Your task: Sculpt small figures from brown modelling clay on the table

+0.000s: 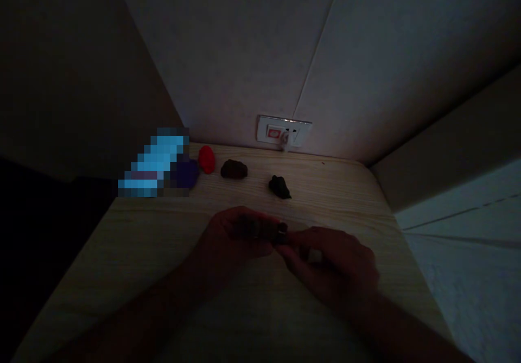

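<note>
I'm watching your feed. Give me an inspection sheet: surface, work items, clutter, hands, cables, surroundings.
Surface: pale wood-grain tabletop, dimly lit.
Work items: dark piece between the hands, details too dark to tell; red lump, brown lump, dark green lump and purple lump beyond them.
Clutter: bright pixelated patch at far left, object unidentifiable.
Hands: left hand holds the dark piece; right hand has its fingertips at the piece's right end, grip too dark to judge.
Cables: plug in the wall socket; cord not distinguishable.
Surroundings: pale wall with a seam, behind the tabletop.
</note>
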Demonstrator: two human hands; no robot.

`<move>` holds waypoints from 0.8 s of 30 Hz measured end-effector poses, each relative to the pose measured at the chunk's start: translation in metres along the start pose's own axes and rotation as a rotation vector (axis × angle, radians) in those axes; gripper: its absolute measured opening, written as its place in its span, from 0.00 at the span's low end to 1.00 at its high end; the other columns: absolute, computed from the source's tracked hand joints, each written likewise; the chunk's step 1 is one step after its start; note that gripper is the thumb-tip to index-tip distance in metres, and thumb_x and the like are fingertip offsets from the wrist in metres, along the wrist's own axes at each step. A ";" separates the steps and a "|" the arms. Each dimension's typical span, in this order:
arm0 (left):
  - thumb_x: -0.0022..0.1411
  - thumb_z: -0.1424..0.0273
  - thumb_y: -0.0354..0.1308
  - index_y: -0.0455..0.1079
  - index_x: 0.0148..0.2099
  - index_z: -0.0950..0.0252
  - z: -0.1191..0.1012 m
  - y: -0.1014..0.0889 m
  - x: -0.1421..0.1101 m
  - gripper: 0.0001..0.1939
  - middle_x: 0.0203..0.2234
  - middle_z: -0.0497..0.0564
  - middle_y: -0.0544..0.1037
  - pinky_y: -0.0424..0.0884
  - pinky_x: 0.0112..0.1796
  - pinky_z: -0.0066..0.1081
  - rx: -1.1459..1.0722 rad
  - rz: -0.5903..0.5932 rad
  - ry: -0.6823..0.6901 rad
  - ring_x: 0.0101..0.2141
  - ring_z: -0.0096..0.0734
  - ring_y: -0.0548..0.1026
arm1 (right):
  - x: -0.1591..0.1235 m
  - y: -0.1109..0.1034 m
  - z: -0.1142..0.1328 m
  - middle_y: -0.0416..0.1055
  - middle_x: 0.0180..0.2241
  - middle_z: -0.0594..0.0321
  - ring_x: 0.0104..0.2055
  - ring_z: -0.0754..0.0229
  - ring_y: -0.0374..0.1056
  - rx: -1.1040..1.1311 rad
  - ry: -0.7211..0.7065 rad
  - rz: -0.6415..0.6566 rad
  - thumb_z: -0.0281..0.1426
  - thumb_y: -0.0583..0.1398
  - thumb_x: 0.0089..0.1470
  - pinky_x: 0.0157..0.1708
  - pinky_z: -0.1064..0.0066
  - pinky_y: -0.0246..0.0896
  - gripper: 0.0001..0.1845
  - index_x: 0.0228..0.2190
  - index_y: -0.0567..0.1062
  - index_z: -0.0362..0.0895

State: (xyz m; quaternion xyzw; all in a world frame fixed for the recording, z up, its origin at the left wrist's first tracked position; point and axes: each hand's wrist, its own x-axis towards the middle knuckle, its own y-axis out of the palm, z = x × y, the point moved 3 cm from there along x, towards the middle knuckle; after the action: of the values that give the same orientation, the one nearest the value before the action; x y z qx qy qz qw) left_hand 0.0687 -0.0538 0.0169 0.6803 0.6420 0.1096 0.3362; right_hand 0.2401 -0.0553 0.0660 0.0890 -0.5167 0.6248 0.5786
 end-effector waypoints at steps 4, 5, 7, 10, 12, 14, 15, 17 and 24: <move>0.36 0.80 0.79 0.80 0.30 0.61 -0.002 0.001 -0.002 0.17 0.31 0.46 0.87 0.80 0.37 0.30 0.064 -0.054 0.015 0.34 0.35 0.84 | -0.001 0.002 -0.001 0.79 0.22 0.71 0.16 0.68 0.71 0.024 0.055 -0.016 0.30 0.68 0.56 0.20 0.78 0.70 0.03 0.33 0.79 0.46; 0.35 0.80 0.79 0.80 0.30 0.61 -0.002 0.001 -0.002 0.18 0.31 0.45 0.87 0.80 0.37 0.30 0.072 -0.061 0.021 0.34 0.34 0.85 | -0.001 0.003 -0.001 0.79 0.21 0.71 0.16 0.68 0.70 0.041 0.069 -0.016 0.29 0.68 0.56 0.20 0.78 0.69 0.03 0.32 0.78 0.46; 0.34 0.80 0.80 0.80 0.30 0.60 -0.001 0.000 -0.002 0.19 0.31 0.44 0.87 0.80 0.37 0.30 0.081 -0.059 0.036 0.34 0.35 0.85 | -0.001 0.004 -0.001 0.78 0.20 0.71 0.16 0.69 0.70 0.073 0.098 -0.010 0.28 0.68 0.54 0.19 0.79 0.68 0.04 0.32 0.78 0.45; 0.36 0.81 0.79 0.81 0.31 0.60 0.000 0.000 0.000 0.18 0.31 0.46 0.87 0.81 0.38 0.32 0.098 -0.030 0.040 0.35 0.37 0.85 | 0.000 0.005 -0.002 0.77 0.20 0.70 0.16 0.68 0.70 0.113 0.134 0.022 0.26 0.67 0.53 0.18 0.80 0.66 0.03 0.31 0.78 0.44; 0.37 0.81 0.78 0.81 0.31 0.60 -0.001 0.001 0.000 0.17 0.31 0.46 0.87 0.81 0.38 0.33 0.109 -0.033 0.050 0.35 0.36 0.85 | 0.000 0.006 -0.003 0.76 0.19 0.70 0.15 0.68 0.70 0.135 0.157 0.029 0.26 0.66 0.53 0.17 0.80 0.66 0.03 0.30 0.77 0.44; 0.36 0.81 0.78 0.81 0.30 0.61 -0.003 0.002 -0.002 0.18 0.31 0.46 0.87 0.81 0.38 0.33 0.118 -0.062 0.054 0.34 0.37 0.85 | -0.001 0.007 -0.004 0.77 0.19 0.70 0.15 0.68 0.70 0.169 0.194 0.031 0.26 0.67 0.53 0.18 0.80 0.67 0.03 0.30 0.77 0.44; 0.36 0.81 0.78 0.81 0.30 0.61 -0.004 0.002 -0.002 0.17 0.31 0.46 0.87 0.81 0.38 0.34 0.124 -0.075 0.050 0.34 0.37 0.85 | -0.001 0.008 -0.006 0.77 0.20 0.70 0.15 0.68 0.70 0.190 0.213 0.033 0.27 0.67 0.53 0.18 0.80 0.67 0.03 0.31 0.77 0.44; 0.37 0.81 0.78 0.81 0.31 0.61 -0.005 0.002 -0.003 0.17 0.32 0.47 0.87 0.81 0.38 0.34 0.146 -0.080 0.040 0.34 0.38 0.85 | -0.002 0.009 -0.008 0.77 0.20 0.70 0.16 0.69 0.70 0.232 0.246 0.044 0.28 0.69 0.52 0.18 0.81 0.67 0.04 0.31 0.78 0.44; 0.38 0.80 0.78 0.81 0.31 0.61 -0.004 0.000 -0.002 0.16 0.32 0.46 0.87 0.82 0.40 0.34 0.204 -0.059 0.068 0.36 0.39 0.86 | -0.004 0.010 -0.009 0.75 0.19 0.69 0.18 0.69 0.70 0.282 0.275 0.070 0.26 0.67 0.55 0.20 0.82 0.64 0.06 0.27 0.77 0.42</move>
State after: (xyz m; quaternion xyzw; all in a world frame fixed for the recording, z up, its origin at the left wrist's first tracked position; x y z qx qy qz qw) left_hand 0.0666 -0.0545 0.0205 0.6876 0.6806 0.0571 0.2463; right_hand 0.2372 -0.0492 0.0535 0.0650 -0.3429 0.7170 0.6034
